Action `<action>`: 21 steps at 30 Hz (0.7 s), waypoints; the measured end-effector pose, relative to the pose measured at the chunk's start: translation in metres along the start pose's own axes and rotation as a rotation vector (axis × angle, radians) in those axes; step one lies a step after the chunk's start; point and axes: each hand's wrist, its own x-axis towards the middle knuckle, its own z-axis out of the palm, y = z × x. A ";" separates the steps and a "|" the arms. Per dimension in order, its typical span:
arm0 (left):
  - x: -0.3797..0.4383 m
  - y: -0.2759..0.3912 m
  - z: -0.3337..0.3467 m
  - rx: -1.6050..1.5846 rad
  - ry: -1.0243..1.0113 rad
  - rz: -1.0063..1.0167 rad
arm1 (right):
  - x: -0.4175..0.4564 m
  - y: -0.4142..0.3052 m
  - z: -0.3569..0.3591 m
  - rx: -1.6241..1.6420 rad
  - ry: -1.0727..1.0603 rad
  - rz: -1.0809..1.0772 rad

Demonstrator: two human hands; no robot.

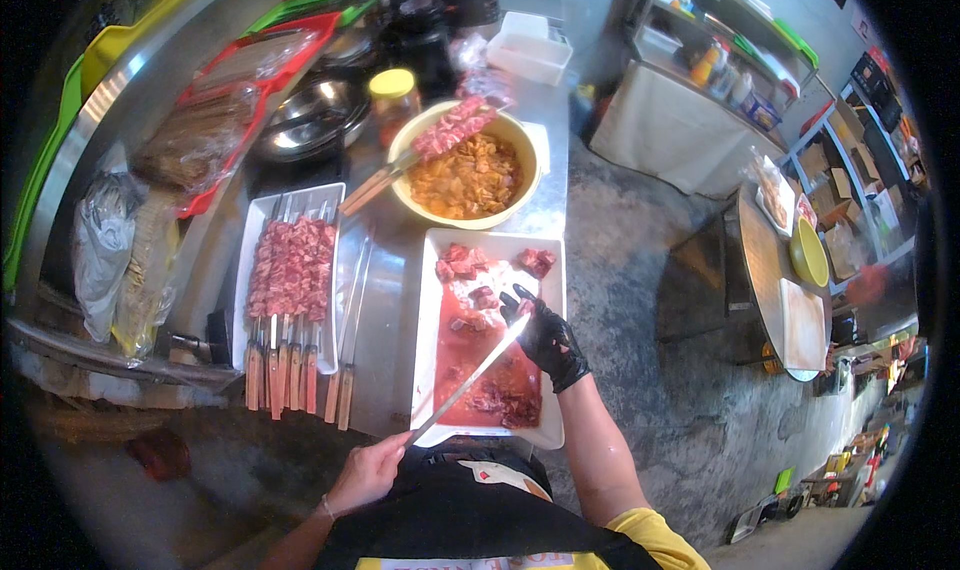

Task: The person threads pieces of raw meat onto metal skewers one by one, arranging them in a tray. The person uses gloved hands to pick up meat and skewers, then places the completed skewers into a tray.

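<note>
My bare left hand (369,471) grips the handle end of a flat metal skewer (472,378), which slants up and right over a white tray (424,345). At the skewer's tip is my right hand (551,341), in a black glove, its fingers around a small piece of raw meat (526,309). Chunks of raw meat (461,261) lie at the tray's far end, in reddish liquid, with darker pieces (514,408) at its near end. To the left, a second white tray (244,285) carries several loaded meat skewers (292,270) with wooden handles.
Two bare skewers (349,337) lie between the trays. Beyond them, a loaded skewer (454,128) rests across a cream bowl (400,187) of marinated meat (469,176). A yellow-lidded jar (393,89), metal bowls (319,116) and red trays (262,104) of wooden sticks stand behind.
</note>
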 end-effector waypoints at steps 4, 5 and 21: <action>-0.009 0.012 -0.011 -0.041 0.002 -0.088 | -0.008 -0.001 0.001 -0.052 0.034 -0.032; -0.008 0.012 -0.011 -0.032 0.002 -0.072 | -0.007 -0.002 0.005 -0.034 0.061 -0.016; -0.008 0.033 -0.020 0.053 -0.002 -0.083 | -0.003 -0.001 0.003 -0.475 0.132 -0.082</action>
